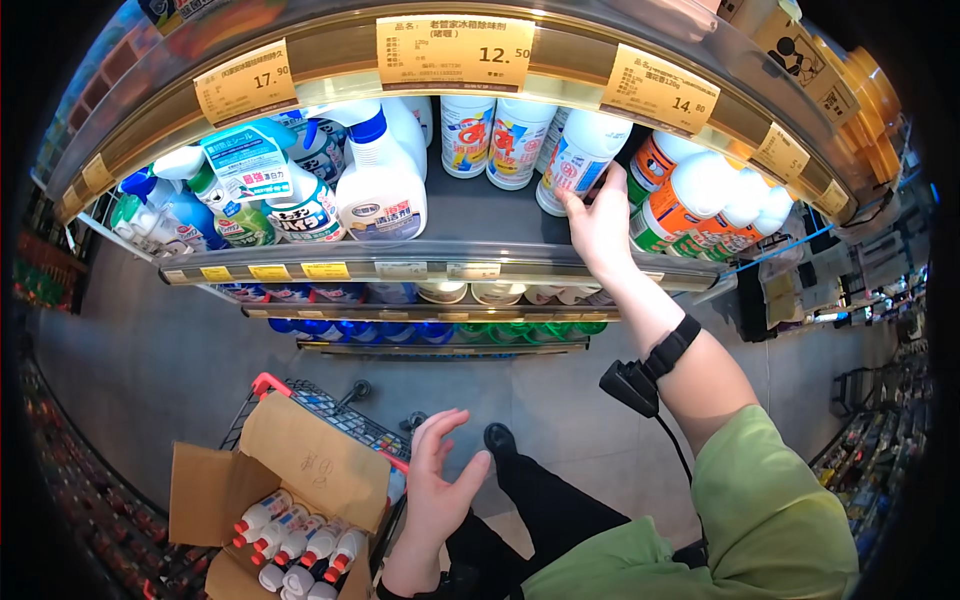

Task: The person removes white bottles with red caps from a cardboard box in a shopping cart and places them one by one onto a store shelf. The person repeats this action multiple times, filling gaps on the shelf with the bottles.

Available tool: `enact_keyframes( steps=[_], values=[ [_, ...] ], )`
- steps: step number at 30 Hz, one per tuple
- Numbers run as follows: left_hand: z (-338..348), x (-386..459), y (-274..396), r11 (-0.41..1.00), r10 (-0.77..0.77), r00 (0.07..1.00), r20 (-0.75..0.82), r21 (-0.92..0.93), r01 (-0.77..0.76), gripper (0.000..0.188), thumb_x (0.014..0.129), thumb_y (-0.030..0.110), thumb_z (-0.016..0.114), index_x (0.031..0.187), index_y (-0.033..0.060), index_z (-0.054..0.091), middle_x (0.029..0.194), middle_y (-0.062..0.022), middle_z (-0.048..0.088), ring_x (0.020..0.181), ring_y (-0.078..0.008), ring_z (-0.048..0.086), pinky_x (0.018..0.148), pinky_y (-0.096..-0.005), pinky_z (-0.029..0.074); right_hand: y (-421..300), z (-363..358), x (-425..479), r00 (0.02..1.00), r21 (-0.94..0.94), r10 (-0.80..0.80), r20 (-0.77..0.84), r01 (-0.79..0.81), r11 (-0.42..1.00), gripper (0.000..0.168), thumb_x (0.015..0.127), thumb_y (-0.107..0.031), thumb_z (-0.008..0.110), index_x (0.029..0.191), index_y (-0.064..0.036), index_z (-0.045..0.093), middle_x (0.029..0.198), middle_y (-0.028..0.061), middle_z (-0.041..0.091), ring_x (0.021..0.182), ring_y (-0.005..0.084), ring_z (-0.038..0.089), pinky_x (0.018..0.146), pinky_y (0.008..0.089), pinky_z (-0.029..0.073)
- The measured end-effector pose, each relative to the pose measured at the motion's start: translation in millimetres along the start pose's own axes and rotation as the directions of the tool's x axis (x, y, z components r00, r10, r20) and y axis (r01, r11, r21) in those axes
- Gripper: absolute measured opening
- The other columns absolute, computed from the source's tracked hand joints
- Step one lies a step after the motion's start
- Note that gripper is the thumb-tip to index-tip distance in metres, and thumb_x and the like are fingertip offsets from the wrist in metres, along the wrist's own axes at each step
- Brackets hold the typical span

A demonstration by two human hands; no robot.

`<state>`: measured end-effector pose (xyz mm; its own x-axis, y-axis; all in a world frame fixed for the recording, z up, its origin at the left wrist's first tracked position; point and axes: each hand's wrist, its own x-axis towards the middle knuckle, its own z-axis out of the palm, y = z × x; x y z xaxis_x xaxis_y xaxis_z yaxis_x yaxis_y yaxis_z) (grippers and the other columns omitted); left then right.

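On the middle shelf, my right hand [606,221] is closed around the lower part of a white plastic bottle [583,161] with a blue, red and yellow label. The shelf edge above hides the bottle's top. Two similar white bottles [517,142] stand upright just left of it, at the front of the row. My left hand [444,480] hangs in the air above the floor, fingers apart and holding nothing. Left and below it, an open cardboard box [315,457] sits on a shopping cart [341,409]. Inside lie several white bottles with red caps [300,534].
White cleaner spray bottles [381,176] and a green bottle [240,217] stand on the shelf's left. Orange-labelled white bottles [675,202] crowd the right, close by my right hand. A front rail [517,264] edges the shelf. Price tags [456,52] line the shelf above.
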<state>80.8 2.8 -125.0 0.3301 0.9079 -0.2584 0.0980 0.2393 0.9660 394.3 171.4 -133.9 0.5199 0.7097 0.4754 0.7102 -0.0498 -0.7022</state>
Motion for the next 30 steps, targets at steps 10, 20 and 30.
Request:
enact_keyframes(
  steps=[10,20,30],
  values=[
    [-16,-19,-8,0.999,-0.040,0.998,-0.057,-0.007,0.039,0.047,0.081,0.008,0.069,0.125,0.0077,0.054,0.134,-0.0085,0.044,0.126,-0.0213,0.045,0.102,-0.0380,0.037,12,10,20,0.999,0.002,-0.023,-0.022,0.023,1.000,0.062,0.074,-0.008,0.076,0.124,0.005,0.041,0.118,0.0265,0.051,0.110,0.0402,0.053,0.095,0.0423,0.044],
    [-30,-42,-17,0.990,-0.089,0.991,-0.104,-0.119,0.076,0.046,0.081,0.006,0.069,0.125,0.0060,0.055,0.134,-0.0088,0.046,0.126,-0.0203,0.046,0.103,-0.0382,0.037,19,11,33,0.998,-0.001,0.006,-0.059,-0.006,1.000,0.069,0.072,-0.015,0.080,0.125,0.005,0.041,0.118,0.0264,0.052,0.111,0.0382,0.053,0.095,0.0414,0.043],
    [-121,-135,-14,0.999,0.052,0.978,-0.200,0.020,-0.049,0.040,0.085,0.009,0.068,0.123,0.0048,0.056,0.124,-0.0090,0.056,0.118,-0.0202,0.052,0.099,-0.0321,0.041,-157,13,-174,0.673,0.200,-0.210,0.710,0.093,0.975,0.030,0.089,-0.009,0.063,0.118,-0.001,0.057,0.107,0.0117,0.061,0.094,0.0227,0.060,0.085,0.0316,0.048]
  ],
)
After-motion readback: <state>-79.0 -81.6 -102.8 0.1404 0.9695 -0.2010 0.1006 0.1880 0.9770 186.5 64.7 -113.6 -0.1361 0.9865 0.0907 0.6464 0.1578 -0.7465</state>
